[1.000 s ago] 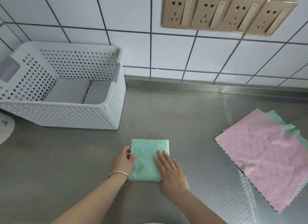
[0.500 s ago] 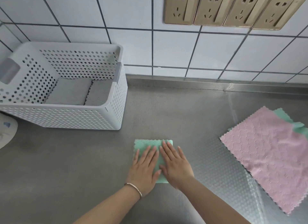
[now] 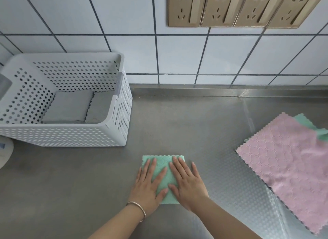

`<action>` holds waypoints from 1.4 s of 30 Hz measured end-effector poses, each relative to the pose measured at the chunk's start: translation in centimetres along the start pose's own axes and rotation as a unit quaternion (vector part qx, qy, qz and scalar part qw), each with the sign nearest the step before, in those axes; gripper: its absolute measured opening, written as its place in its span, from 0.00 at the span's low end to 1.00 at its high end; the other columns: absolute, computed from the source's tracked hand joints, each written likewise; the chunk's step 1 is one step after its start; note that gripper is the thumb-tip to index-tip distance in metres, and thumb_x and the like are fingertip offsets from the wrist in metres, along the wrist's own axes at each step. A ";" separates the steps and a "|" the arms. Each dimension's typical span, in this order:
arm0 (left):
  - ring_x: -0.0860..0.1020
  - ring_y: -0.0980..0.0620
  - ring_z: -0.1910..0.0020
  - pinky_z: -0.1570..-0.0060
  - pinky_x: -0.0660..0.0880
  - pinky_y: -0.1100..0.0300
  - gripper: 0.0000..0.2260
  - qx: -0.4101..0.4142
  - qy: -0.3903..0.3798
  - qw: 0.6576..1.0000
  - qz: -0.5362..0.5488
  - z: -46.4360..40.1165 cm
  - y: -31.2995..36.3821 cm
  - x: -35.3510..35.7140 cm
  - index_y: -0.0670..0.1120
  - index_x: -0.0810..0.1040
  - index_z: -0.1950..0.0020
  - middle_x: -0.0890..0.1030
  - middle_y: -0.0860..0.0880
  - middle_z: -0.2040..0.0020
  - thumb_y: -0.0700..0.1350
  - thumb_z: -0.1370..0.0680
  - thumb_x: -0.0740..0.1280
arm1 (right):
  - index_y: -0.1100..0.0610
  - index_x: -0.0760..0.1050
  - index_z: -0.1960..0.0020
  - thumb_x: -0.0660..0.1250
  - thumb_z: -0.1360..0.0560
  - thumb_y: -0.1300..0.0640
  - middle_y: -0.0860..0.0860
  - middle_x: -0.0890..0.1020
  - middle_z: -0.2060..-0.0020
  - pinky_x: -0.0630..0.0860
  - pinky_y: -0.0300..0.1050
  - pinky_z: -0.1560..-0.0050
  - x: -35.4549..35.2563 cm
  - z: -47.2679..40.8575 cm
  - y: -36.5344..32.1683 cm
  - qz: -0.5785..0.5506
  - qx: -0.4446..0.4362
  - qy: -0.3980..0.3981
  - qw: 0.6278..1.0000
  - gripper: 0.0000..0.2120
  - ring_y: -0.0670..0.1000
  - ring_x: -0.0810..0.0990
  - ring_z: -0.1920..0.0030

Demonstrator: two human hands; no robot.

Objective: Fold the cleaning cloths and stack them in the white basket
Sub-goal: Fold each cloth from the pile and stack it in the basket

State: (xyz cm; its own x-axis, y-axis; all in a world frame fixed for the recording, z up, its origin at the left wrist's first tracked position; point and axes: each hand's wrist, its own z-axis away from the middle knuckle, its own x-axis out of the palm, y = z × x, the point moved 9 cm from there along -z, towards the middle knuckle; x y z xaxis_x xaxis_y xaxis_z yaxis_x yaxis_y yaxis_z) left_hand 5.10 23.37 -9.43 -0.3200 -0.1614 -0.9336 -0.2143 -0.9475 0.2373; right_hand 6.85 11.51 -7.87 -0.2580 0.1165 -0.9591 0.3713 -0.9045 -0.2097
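- Head view: folded green cloth lies flat on the steel counter, near the front edge, right of the white basket and well apart from it.
- Cloth is mint green, embossed pattern, pinked zigzag edge visible along its far side; folded to a small, roughly square pad.
- Left hand flat on the cloth's left part, fingers straight and spread, palm down, pressing; nothing grasped. A thin metal bangle sits on that wrist.
- Right hand flat on the cloth's right part, fingers straight, pressing; little finger reaches past the cloth's right edge onto the counter. Nothing grasped.
- The thumbs nearly meet over the cloth's near half.
- White basket: perforated walls, stands at the left against the tiled wall. Inside, two folded grey cloths lie side by side on its floor, scalloped edges touching.
- Far right on the counter: a pink cloth spread unfolded, zigzag edges, lying over another green cloth of which only a corner shows at the far side.
- Four gold-coloured wall sockets in a row on the wall above.
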 end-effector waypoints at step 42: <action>0.80 0.45 0.59 0.56 0.76 0.46 0.18 -0.190 0.315 0.835 0.409 7.5 -7.7 -22.4 0.44 0.77 0.54 0.82 0.46 0.61 0.57 0.22 0.58 | 0.53 0.71 0.56 0.58 0.21 0.56 0.50 0.80 0.64 0.77 0.46 0.62 -17.1 -0.5 -7.5 -0.590 0.150 0.217 0.763 0.07 0.48 0.79 0.64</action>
State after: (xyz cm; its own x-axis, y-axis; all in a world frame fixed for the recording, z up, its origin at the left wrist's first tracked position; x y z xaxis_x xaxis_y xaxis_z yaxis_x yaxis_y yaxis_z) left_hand 7.01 36.32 11.69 0.3578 -0.7980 -0.4849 0.1844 -0.4486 0.8745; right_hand 8.88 16.51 10.05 0.0897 0.9883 -0.1232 -0.1291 -0.1111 -0.9854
